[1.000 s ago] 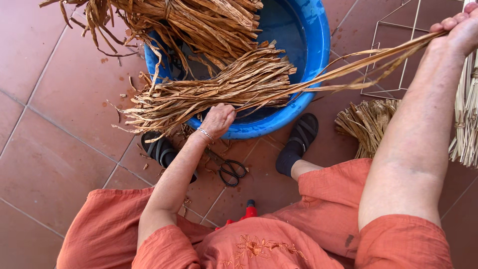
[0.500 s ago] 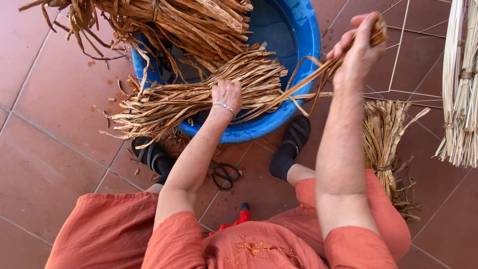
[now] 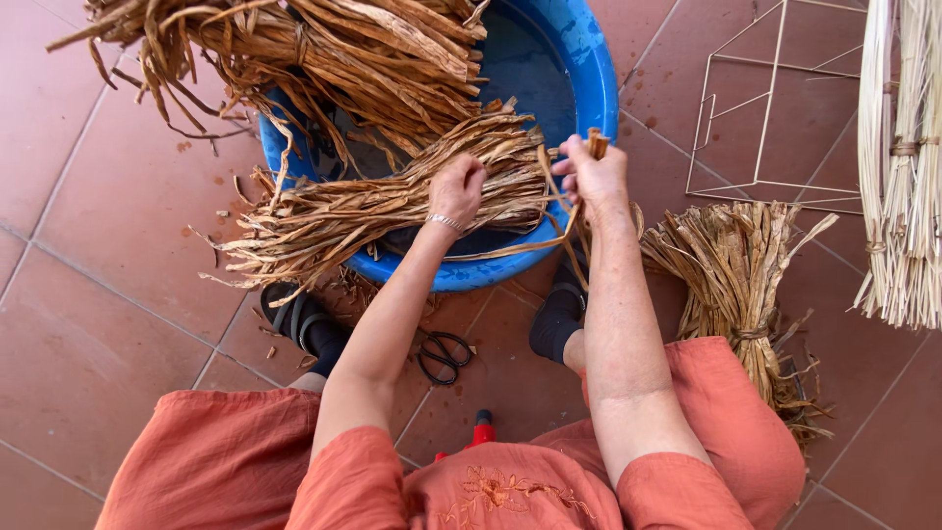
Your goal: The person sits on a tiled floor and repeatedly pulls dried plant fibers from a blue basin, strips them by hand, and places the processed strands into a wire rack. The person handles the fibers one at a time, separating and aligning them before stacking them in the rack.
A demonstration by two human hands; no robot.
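Observation:
A bundle of brown dried plant strips [image 3: 373, 201] lies across the rim of a blue round tub [image 3: 579, 79]. My left hand [image 3: 456, 188] presses down on the bundle near its tied end. My right hand [image 3: 589, 172] is closed on a few long strips [image 3: 559, 231] pulled from the bundle; they loop down over the tub's front edge. A second, larger bundle of strips [image 3: 324, 44] rests over the tub's far left side.
Black scissors [image 3: 444, 353] lie on the terracotta tile floor between my feet. A tied bundle of strips [image 3: 741, 285] lies to the right, a white wire frame [image 3: 756, 108] behind it, and pale reed bunches [image 3: 903, 157] at the far right.
My right hand has come in from far right toward the bundle, bringing the drawn-out strips with it. The left hand stays on the bundle.

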